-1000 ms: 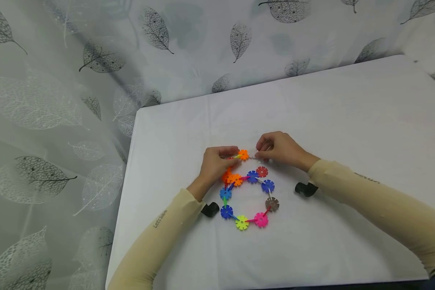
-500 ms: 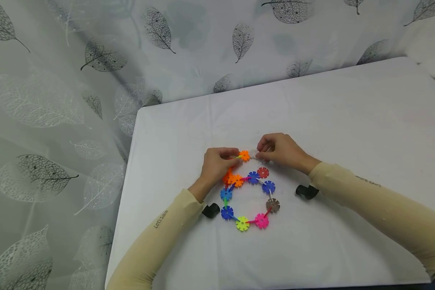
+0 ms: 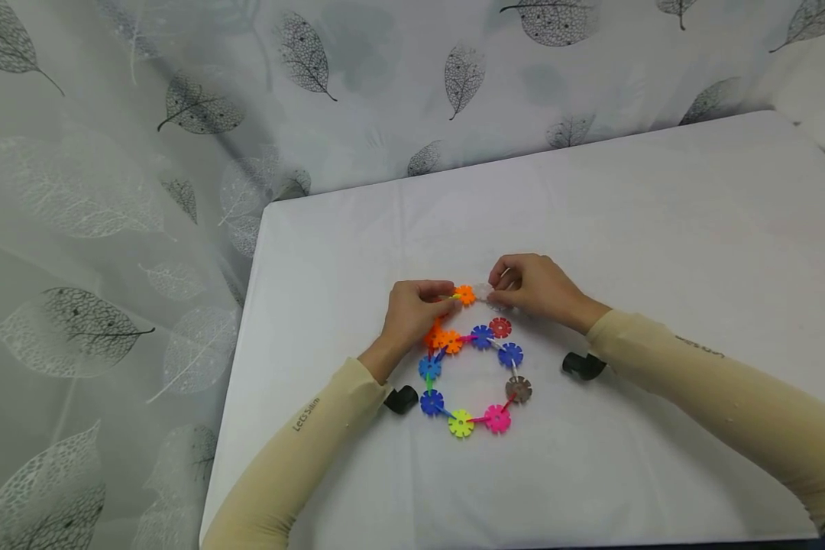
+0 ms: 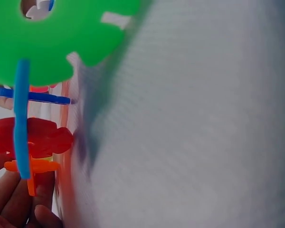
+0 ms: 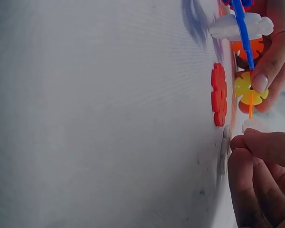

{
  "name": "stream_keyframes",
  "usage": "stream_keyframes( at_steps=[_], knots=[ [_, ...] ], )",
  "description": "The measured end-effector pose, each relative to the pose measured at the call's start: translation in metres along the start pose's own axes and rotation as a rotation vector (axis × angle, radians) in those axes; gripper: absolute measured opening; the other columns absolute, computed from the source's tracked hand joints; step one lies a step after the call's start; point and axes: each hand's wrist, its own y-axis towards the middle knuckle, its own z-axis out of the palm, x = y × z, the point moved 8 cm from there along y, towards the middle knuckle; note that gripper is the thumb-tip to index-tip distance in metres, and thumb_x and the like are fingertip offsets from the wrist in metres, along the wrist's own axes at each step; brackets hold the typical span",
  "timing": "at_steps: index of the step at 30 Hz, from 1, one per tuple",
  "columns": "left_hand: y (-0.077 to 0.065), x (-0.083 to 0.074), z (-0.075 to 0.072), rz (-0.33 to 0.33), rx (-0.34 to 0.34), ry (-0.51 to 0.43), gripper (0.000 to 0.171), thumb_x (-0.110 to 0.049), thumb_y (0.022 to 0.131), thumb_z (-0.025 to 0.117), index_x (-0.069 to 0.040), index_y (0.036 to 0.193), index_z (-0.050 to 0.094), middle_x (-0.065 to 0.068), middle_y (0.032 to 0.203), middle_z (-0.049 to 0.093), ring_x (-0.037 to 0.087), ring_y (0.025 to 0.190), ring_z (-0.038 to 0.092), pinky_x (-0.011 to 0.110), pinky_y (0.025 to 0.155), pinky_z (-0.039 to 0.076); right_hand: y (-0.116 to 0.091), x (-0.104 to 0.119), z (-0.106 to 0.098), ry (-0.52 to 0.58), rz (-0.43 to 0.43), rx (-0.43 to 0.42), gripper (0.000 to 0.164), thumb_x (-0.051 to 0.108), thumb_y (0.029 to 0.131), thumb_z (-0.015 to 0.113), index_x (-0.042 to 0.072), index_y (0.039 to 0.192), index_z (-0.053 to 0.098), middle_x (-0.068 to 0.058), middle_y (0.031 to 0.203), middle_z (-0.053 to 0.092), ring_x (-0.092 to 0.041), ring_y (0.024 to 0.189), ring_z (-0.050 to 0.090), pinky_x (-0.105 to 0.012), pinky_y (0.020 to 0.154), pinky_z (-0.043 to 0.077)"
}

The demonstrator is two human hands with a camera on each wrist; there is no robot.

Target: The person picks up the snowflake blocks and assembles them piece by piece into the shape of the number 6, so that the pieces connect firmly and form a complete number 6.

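Note:
Notched snowflake discs form a ring on the white cloth. My left hand [image 3: 412,312] pinches a yellow disc [image 5: 244,90] at the far end of a chain leading off the ring, thumb on its face. An orange disc [image 3: 464,296] stands slotted into that yellow one. My right hand [image 3: 541,292] pinches a white translucent disc [image 3: 482,291] between thumb and fingertips, right at the orange disc's edge; the fingers hide part of it. In the left wrist view, a green disc [image 4: 92,42], a blue one [image 4: 21,128] and a red one [image 4: 52,137] belong to the joined discs.
A loose red disc [image 5: 219,95] lies flat between the ring and my right hand. Whitish discs [image 5: 224,151] lie flat under my right fingers. The ring's near side has a yellow disc [image 3: 461,423] and a pink disc [image 3: 498,418]. A leaf-patterned curtain [image 3: 357,114] hangs behind the table.
The white disc at my right fingertips has turned and shows its face beside the orange disc. Both hands stay almost in place; the whole view shifts slightly.

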Motion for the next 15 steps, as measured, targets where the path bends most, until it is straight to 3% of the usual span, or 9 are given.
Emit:
stream_keyframes(
  at_steps=[15],
  knots=[
    [-0.0006,0.0008,-0.0028,-0.013,0.007,-0.039,0.026,-0.017,0.087,0.082,-0.010,0.112,0.079,-0.003,0.097,0.076,0.013,0.087,0.068,0.027,0.080,0.056,-0.0013,0.0040,0.0012,-0.029,-0.023,-0.021,0.021,0.019,0.088,0.080,0.010,0.101,0.066,-0.005,0.092,0.071,-0.021,0.078,0.065,-0.035,0.067,0.054]
  ],
)
